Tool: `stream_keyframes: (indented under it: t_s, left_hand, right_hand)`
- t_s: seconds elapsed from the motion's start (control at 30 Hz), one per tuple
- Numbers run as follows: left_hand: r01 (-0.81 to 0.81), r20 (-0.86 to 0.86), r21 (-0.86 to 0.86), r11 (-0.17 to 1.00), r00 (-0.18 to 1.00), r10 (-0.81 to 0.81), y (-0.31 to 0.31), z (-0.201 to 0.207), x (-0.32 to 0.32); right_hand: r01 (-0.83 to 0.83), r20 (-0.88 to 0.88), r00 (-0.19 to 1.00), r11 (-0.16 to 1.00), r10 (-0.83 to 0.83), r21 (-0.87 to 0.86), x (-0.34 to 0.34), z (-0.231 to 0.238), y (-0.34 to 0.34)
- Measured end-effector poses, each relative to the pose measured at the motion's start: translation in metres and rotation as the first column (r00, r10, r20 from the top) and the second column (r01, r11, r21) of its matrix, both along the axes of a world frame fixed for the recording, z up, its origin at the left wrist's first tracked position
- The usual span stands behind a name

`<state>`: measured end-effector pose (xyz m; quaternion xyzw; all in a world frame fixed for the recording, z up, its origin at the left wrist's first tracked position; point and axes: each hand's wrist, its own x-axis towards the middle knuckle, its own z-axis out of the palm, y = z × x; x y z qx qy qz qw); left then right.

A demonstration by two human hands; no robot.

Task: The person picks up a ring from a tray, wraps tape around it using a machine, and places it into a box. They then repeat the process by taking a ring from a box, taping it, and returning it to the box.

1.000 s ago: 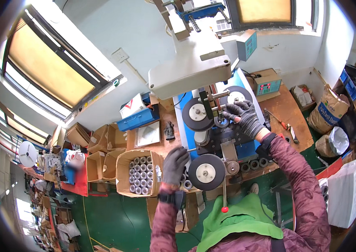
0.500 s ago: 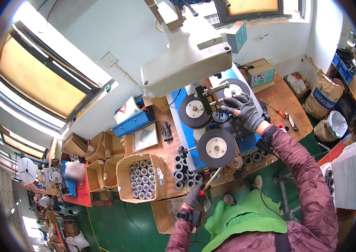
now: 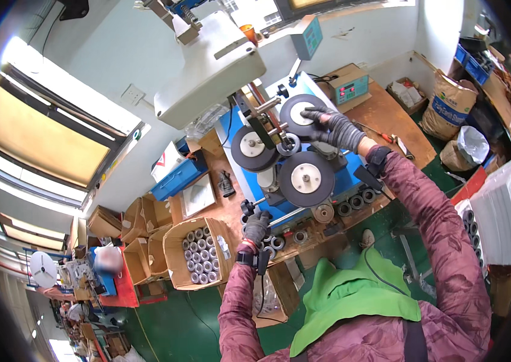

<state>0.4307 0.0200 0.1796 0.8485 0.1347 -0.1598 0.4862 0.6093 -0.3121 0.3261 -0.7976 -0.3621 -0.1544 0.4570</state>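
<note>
My left hand (image 3: 256, 228), in a dark glove, is closed at the machine's front left. It grips a long metal rod (image 3: 287, 216) that points toward the front wheel; a bit of red shows by the wrist. Several grey rings (image 3: 274, 242) lie beside and partly under this hand. My gloved right hand (image 3: 338, 131) reaches over the rear right black wheel (image 3: 299, 119), fingers stretched out across its face near the pale hub. The front wheel (image 3: 306, 179) and the left wheel (image 3: 252, 148) stand around a small dark ring (image 3: 290, 143) at the machine's middle.
A white machine head (image 3: 210, 84) overhangs the bench. At left stand a cardboard box (image 3: 174, 256) of rings, a blue bin (image 3: 180, 178) and a spare glove (image 3: 226, 184). To the right are a control box (image 3: 352, 90), pliers (image 3: 403, 146) and more rings (image 3: 357, 202).
My left hand has moved up and left with the rod, from below the bench edge to beside the rings. My right hand has shifted from the middle ring to the rear right wheel.
</note>
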Motion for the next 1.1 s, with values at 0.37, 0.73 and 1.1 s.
stream_keyframes:
  t_s: [0.37, 0.73, 1.1]
  left_hand:
    - [-0.339, 0.731, 0.492, 0.802, 0.661, -0.169, -0.026, -0.005, -0.027]
    - [-0.432, 0.803, 0.504, 0.748, 0.554, -0.22, -0.026, 0.003, -0.022]
    - [-0.271, 0.683, 0.4, 0.875, 0.725, -0.088, -0.03, 0.01, -0.043]
  right_hand:
    - [0.351, -0.084, 0.921, 0.902, -0.382, -0.251, -0.094, 0.017, -0.16]
    - [0.273, -0.069, 0.95, 0.915, -0.306, -0.297, -0.104, 0.012, -0.157]
    - [0.151, 0.239, 0.953, 0.974, -0.189, 0.167, -0.054, 0.181, -0.011]
